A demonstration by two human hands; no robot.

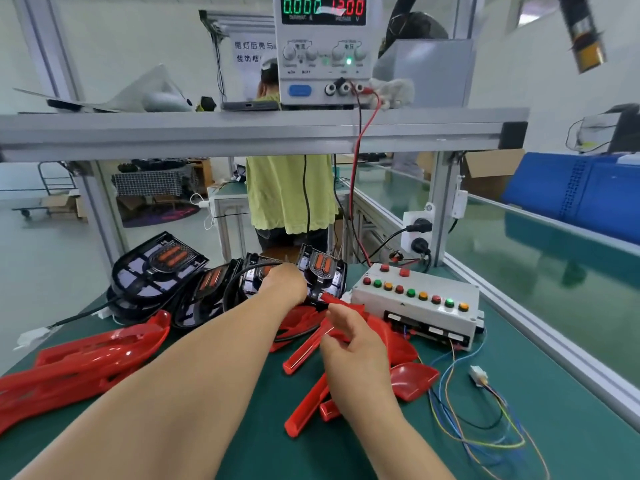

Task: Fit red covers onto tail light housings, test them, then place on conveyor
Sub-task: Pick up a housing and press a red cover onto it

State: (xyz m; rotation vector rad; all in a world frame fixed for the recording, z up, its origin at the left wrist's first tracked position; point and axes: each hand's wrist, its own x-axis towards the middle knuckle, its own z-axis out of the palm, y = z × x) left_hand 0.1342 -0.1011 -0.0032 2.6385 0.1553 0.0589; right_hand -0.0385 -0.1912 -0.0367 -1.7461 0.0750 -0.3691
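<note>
Right hand (349, 341) pinches the red cover (346, 304), likely light, stiff and slippery, by its edge; left hand (282, 284) meets the housing (322, 271), fingers hidden.

A bench power supply (323, 50) stands mid-shelf (138, 133), showing 0.000 and 12.00. Its red lead (356, 161) drops to the far edge of the workbench (519, 393). A white button box (415, 308) sits near the right edge, with a white wire connector (479, 375) beside it. Someone in a yellow-green shirt (287, 195) stands beyond.
</note>
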